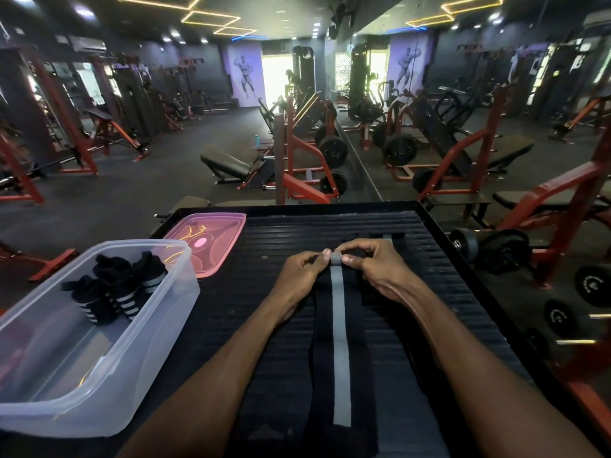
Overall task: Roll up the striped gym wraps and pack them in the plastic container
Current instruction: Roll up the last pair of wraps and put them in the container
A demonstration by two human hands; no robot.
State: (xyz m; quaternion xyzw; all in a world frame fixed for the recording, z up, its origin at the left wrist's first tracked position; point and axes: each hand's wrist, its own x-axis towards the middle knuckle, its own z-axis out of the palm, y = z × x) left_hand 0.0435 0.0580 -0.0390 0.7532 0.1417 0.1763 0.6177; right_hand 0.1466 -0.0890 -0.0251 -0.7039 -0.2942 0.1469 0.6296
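Dark gym wrap [340,342] with one grey stripe lies flat on the ribbed bench [429,276]; left hand [302,272] and right hand [377,266] pinch its rolled end.

Dim gym, red machines [299,160], mirrored wall [463,94]

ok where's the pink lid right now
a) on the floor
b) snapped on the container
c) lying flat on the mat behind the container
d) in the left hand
c, the pink lid lies flat on the mat just behind the open container, and both hands are on the wrap.
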